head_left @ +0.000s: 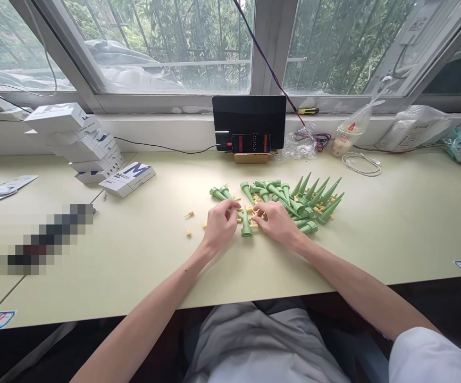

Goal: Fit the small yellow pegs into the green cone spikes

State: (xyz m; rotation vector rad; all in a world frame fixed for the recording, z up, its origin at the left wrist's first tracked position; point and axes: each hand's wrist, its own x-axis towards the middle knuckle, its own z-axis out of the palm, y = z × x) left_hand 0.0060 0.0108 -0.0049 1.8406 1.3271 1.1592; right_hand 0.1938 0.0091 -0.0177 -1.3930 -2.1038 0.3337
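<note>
A green plastic cone with a ribbed cap [246, 226] stands point up between my two hands. Just left of it is my left hand [221, 222], its fingers curled together at the tips; whatever they pinch is too small to make out. On the other side my right hand [278, 222] has thumb and fingers bent inward beside some small yellow pegs [255, 199], and its grip is partly hidden. Behind and right of this hand spreads a pile of green cones [294, 205], several lying down. At its right end, more upright cones [326, 194] stand close together among yellow pegs.
A few loose yellow pegs [189, 233] lie left of my left hand. A phone [251, 142] leans against a black tablet [249, 114] at the back. White boxes [90, 146] are stacked at the left. A bagged cup [344, 141] and a white cable [361, 165] are at the right.
</note>
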